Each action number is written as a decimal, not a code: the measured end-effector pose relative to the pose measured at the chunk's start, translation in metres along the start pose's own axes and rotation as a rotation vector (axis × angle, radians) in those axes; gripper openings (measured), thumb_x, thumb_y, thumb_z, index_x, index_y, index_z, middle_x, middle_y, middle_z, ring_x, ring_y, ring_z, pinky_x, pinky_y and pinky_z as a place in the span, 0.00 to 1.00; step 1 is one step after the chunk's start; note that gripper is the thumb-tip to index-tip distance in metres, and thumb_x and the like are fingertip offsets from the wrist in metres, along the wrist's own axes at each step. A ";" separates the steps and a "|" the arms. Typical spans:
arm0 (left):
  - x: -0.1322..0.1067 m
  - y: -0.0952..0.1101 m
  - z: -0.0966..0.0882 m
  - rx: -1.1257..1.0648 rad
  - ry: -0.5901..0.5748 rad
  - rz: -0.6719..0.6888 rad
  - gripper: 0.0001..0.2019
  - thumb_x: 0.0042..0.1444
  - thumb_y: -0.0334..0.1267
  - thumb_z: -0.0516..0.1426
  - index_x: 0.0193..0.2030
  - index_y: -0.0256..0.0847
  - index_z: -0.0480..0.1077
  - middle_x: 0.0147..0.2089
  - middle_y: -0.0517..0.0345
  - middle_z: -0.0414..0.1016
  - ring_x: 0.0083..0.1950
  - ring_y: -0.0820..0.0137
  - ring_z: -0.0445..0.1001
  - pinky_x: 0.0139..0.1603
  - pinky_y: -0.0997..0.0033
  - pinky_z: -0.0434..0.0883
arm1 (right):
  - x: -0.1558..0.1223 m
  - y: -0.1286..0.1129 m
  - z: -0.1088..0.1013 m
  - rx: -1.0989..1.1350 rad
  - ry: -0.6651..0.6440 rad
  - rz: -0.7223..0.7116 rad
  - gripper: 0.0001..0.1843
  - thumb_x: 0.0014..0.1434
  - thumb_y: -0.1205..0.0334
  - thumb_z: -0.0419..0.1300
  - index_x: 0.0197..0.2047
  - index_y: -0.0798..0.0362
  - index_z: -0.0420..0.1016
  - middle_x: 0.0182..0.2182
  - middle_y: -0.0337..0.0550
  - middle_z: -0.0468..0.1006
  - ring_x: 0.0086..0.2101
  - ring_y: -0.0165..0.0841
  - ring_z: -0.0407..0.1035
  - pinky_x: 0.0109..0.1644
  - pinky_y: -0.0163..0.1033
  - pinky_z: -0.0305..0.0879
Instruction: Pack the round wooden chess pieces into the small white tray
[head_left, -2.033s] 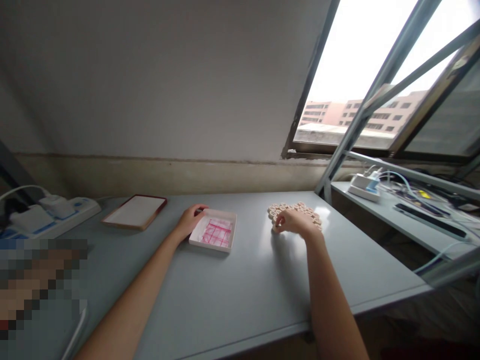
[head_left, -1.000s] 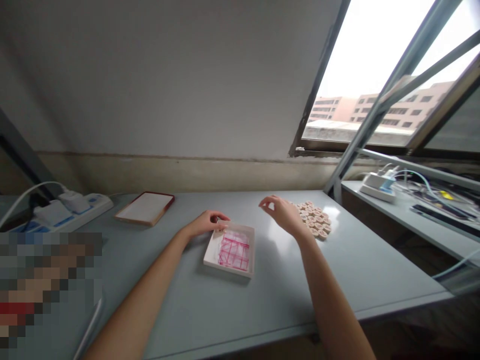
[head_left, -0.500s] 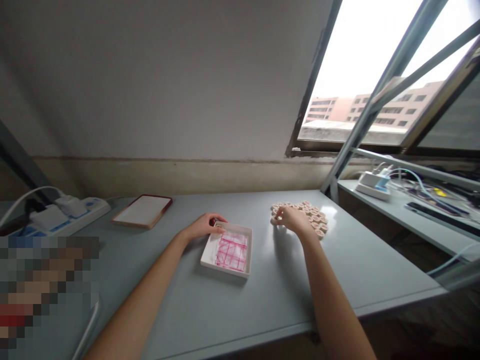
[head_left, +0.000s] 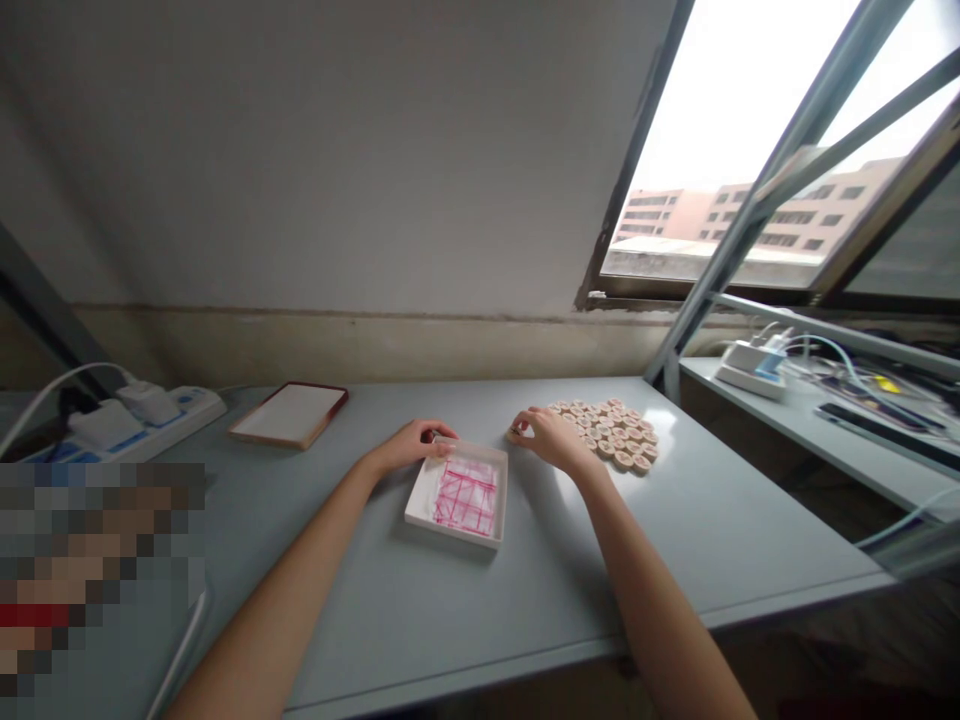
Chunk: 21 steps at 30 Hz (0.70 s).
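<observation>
My left hand (head_left: 415, 446) is closed on the far left corner of a shallow white box (head_left: 451, 536), fingers over the rim. In the box lies a folded sheet (head_left: 466, 497) with a pink line grid. To the right of the box, my right hand (head_left: 550, 437) pinches a round wooden chess piece (head_left: 514, 436) between thumb and fingertips, just at or above the table; contact is hard to tell. Behind that hand, many similar round pieces (head_left: 615, 438) lie flat in a close cluster. Their markings are too small to read.
A shallow lid-like tray (head_left: 289, 415) with a dark red edge lies at the back left. Beside it is a power strip (head_left: 176, 425) with plugs and cables. A metal frame post (head_left: 697, 290) stands at the right, before another table (head_left: 806, 410) with cables.
My right hand has moved left from the cluster toward the box, carrying a chess piece. More of the cluster now shows. My left hand stays on the box corner.
</observation>
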<state>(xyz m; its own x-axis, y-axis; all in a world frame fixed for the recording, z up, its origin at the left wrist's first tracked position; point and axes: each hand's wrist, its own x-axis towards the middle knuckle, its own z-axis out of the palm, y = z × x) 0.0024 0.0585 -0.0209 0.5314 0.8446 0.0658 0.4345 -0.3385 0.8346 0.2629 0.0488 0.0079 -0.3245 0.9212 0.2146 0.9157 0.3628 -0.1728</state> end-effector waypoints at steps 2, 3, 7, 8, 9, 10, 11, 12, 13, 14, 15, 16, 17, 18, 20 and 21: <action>0.001 -0.003 0.001 -0.010 0.000 0.005 0.19 0.47 0.47 0.56 0.40 0.34 0.72 0.30 0.57 0.70 0.29 0.74 0.63 0.28 0.76 0.58 | 0.001 -0.004 0.001 0.090 0.064 -0.064 0.08 0.54 0.59 0.55 0.35 0.52 0.73 0.34 0.44 0.72 0.36 0.33 0.66 0.40 0.35 0.59; 0.002 -0.004 0.001 -0.022 -0.001 0.008 0.19 0.47 0.47 0.55 0.39 0.34 0.72 0.31 0.56 0.71 0.30 0.73 0.64 0.29 0.76 0.59 | 0.002 -0.008 0.001 0.143 0.096 -0.104 0.08 0.54 0.59 0.56 0.36 0.52 0.72 0.35 0.44 0.71 0.37 0.33 0.66 0.41 0.36 0.59; 0.004 -0.007 0.002 -0.064 0.003 0.026 0.17 0.48 0.46 0.55 0.38 0.34 0.72 0.34 0.54 0.73 0.33 0.71 0.67 0.33 0.75 0.62 | 0.001 -0.033 -0.002 0.292 0.094 -0.326 0.09 0.53 0.59 0.58 0.39 0.50 0.72 0.37 0.43 0.70 0.41 0.33 0.63 0.44 0.36 0.58; 0.004 -0.007 0.002 -0.072 0.002 0.025 0.17 0.48 0.46 0.55 0.38 0.33 0.72 0.34 0.54 0.73 0.34 0.71 0.67 0.34 0.75 0.62 | 0.000 -0.040 -0.001 0.302 0.056 -0.367 0.10 0.52 0.60 0.59 0.39 0.49 0.72 0.36 0.42 0.71 0.39 0.33 0.64 0.42 0.36 0.59; 0.005 -0.007 0.002 -0.079 -0.001 0.022 0.17 0.48 0.46 0.55 0.38 0.33 0.72 0.34 0.54 0.73 0.34 0.71 0.68 0.34 0.74 0.63 | 0.000 -0.046 0.001 0.304 0.010 -0.394 0.10 0.51 0.61 0.59 0.40 0.49 0.72 0.34 0.41 0.71 0.38 0.32 0.64 0.41 0.35 0.59; 0.005 -0.006 0.002 -0.083 -0.003 0.019 0.17 0.48 0.46 0.55 0.38 0.33 0.72 0.34 0.54 0.73 0.34 0.70 0.68 0.34 0.74 0.63 | -0.001 -0.051 0.004 0.300 -0.031 -0.406 0.11 0.51 0.63 0.60 0.40 0.49 0.72 0.33 0.40 0.72 0.36 0.31 0.65 0.39 0.34 0.58; 0.005 -0.006 0.002 -0.082 -0.002 0.017 0.17 0.48 0.46 0.55 0.38 0.33 0.72 0.34 0.53 0.74 0.34 0.70 0.68 0.35 0.74 0.63 | -0.001 -0.055 0.006 0.293 -0.059 -0.407 0.12 0.50 0.64 0.60 0.41 0.48 0.71 0.32 0.39 0.72 0.34 0.30 0.65 0.37 0.33 0.58; 0.005 -0.006 0.003 -0.076 0.001 0.020 0.17 0.49 0.45 0.54 0.38 0.33 0.72 0.34 0.53 0.74 0.35 0.70 0.69 0.35 0.74 0.64 | -0.001 -0.057 0.010 0.281 -0.075 -0.403 0.13 0.50 0.65 0.60 0.41 0.48 0.71 0.31 0.38 0.73 0.33 0.30 0.65 0.36 0.32 0.57; 0.005 -0.005 0.003 -0.063 0.007 0.025 0.17 0.49 0.45 0.54 0.37 0.33 0.72 0.34 0.53 0.74 0.35 0.70 0.69 0.36 0.73 0.64 | -0.001 -0.059 0.013 0.262 -0.076 -0.398 0.13 0.50 0.66 0.60 0.41 0.48 0.71 0.31 0.38 0.73 0.32 0.30 0.66 0.35 0.32 0.56; 0.004 -0.005 0.003 -0.049 0.016 0.031 0.16 0.49 0.44 0.54 0.37 0.33 0.73 0.34 0.52 0.74 0.35 0.69 0.69 0.36 0.73 0.64 | -0.001 -0.060 0.015 0.238 -0.066 -0.392 0.13 0.49 0.67 0.59 0.41 0.49 0.70 0.31 0.39 0.74 0.32 0.30 0.66 0.35 0.33 0.56; 0.004 -0.004 0.003 -0.034 0.029 0.038 0.16 0.49 0.44 0.55 0.37 0.33 0.73 0.35 0.52 0.74 0.36 0.69 0.69 0.37 0.73 0.64 | -0.001 -0.061 0.017 0.213 -0.050 -0.384 0.13 0.49 0.67 0.59 0.40 0.49 0.70 0.31 0.39 0.74 0.32 0.30 0.67 0.36 0.33 0.55; 0.004 -0.004 0.003 -0.021 0.044 0.045 0.15 0.49 0.44 0.55 0.36 0.33 0.73 0.35 0.52 0.74 0.36 0.69 0.69 0.37 0.73 0.63 | 0.000 -0.061 0.018 0.195 -0.033 -0.376 0.13 0.49 0.66 0.60 0.40 0.50 0.70 0.30 0.38 0.74 0.32 0.30 0.67 0.37 0.34 0.54; 0.003 -0.004 0.003 -0.009 0.058 0.050 0.15 0.49 0.44 0.55 0.36 0.34 0.73 0.35 0.52 0.74 0.36 0.69 0.69 0.37 0.73 0.63 | 0.000 -0.061 0.017 0.189 -0.018 -0.368 0.12 0.49 0.65 0.60 0.40 0.50 0.69 0.30 0.38 0.75 0.31 0.30 0.67 0.38 0.35 0.54; 0.003 -0.003 0.004 0.000 0.066 0.054 0.15 0.48 0.44 0.55 0.36 0.34 0.74 0.35 0.52 0.74 0.36 0.69 0.69 0.37 0.73 0.63 | 0.001 -0.060 0.016 0.192 -0.007 -0.359 0.12 0.49 0.63 0.60 0.39 0.50 0.68 0.29 0.37 0.75 0.31 0.30 0.68 0.39 0.35 0.53; 0.003 -0.003 0.003 0.018 0.064 0.057 0.16 0.49 0.45 0.55 0.36 0.34 0.74 0.35 0.52 0.74 0.35 0.69 0.68 0.35 0.74 0.63 | 0.003 -0.055 0.010 0.208 0.009 -0.328 0.10 0.50 0.60 0.60 0.37 0.50 0.67 0.28 0.35 0.75 0.29 0.29 0.67 0.39 0.35 0.52; 0.004 -0.004 0.004 0.031 0.058 0.060 0.16 0.49 0.45 0.55 0.36 0.34 0.74 0.34 0.52 0.74 0.35 0.70 0.68 0.34 0.74 0.63 | 0.003 -0.050 0.006 0.199 0.033 -0.292 0.08 0.51 0.59 0.59 0.35 0.50 0.67 0.28 0.34 0.74 0.29 0.28 0.67 0.39 0.35 0.52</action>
<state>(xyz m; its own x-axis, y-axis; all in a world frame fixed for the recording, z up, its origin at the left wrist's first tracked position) 0.0053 0.0613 -0.0256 0.5147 0.8445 0.1477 0.4255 -0.4012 0.8112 0.2150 0.0346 0.0112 -0.5552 0.7705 0.3133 0.7201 0.6338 -0.2825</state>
